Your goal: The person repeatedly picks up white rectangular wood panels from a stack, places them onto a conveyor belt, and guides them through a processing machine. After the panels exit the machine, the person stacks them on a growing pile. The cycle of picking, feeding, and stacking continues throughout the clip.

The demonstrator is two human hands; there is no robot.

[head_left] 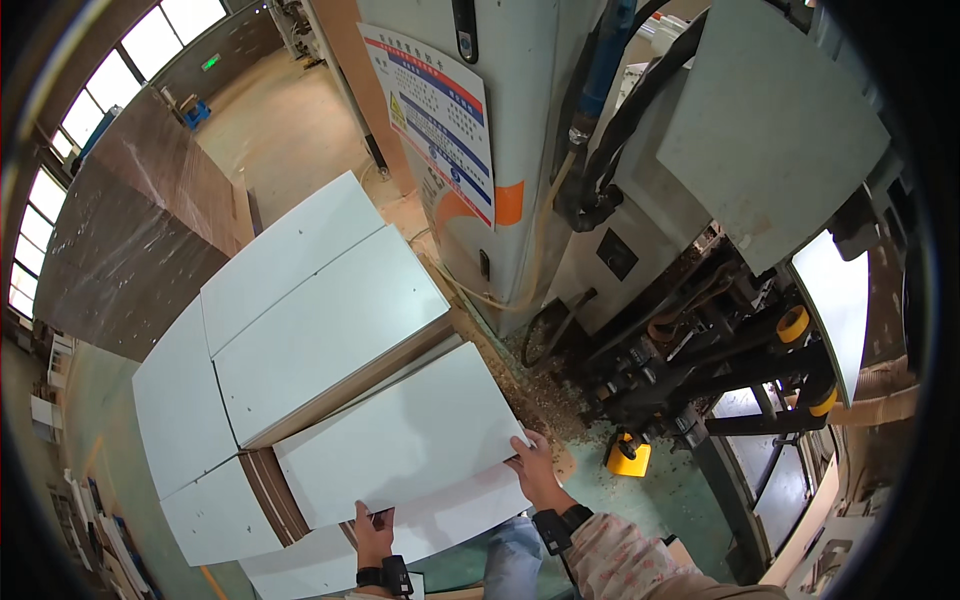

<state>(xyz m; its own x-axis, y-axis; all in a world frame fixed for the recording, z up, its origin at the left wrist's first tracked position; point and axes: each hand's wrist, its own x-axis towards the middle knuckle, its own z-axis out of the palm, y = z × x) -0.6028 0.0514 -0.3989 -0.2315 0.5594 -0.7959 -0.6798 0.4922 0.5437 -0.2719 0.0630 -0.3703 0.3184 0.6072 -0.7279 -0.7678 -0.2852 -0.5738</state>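
A white rectangular panel lies slightly askew between the stacks and my body. My left hand is closed on its near edge at the left corner, thumb on top and fingers partly hidden underneath. At the panel's right end, my right hand grips the corner, the thumb on the white face. Under the near edge shows another white panel. Beyond it rise stacks of white-faced boards with brown edges, side by side.
A grey machine cabinet with a sign stands just past the stacks. Machine parts and a yellow foot pedal are at the right. A wrapped stack of brown boards is at far left. Sawdust litters the floor.
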